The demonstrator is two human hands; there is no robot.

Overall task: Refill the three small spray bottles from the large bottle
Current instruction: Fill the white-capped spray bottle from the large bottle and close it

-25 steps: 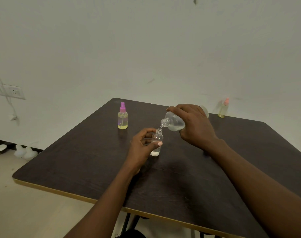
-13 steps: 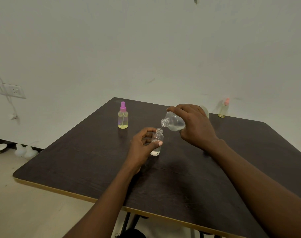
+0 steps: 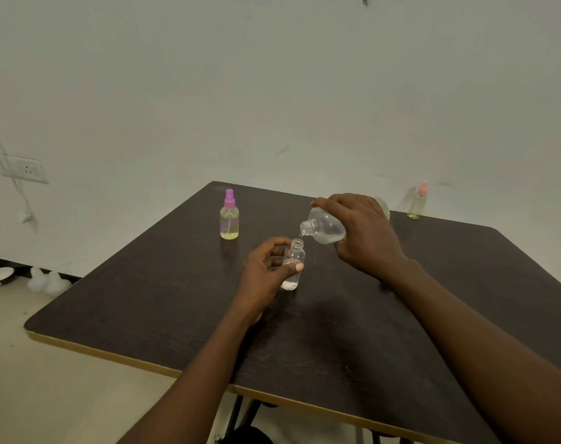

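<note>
The right hand (image 3: 365,232) is wrapped around the tilted large bottle (image 3: 324,227), its open neck just above the mouth of the uncapped small bottle (image 3: 292,263), which the left hand (image 3: 266,270) pinches upright on the table (image 3: 144,299). A slow, steady tilt should prevent spills. Capped bottles stand at ten o'clock, purple-topped (image 3: 229,216), and two o'clock, pink-topped (image 3: 417,201).

The right hand (image 3: 365,232) covers most of the large bottle (image 3: 324,227); its fill level cannot be determined. The tabletop (image 3: 352,331) is cut off at the right and lower frame edges. Floor items (image 3: 48,282) at left are too blurred to identify.
</note>
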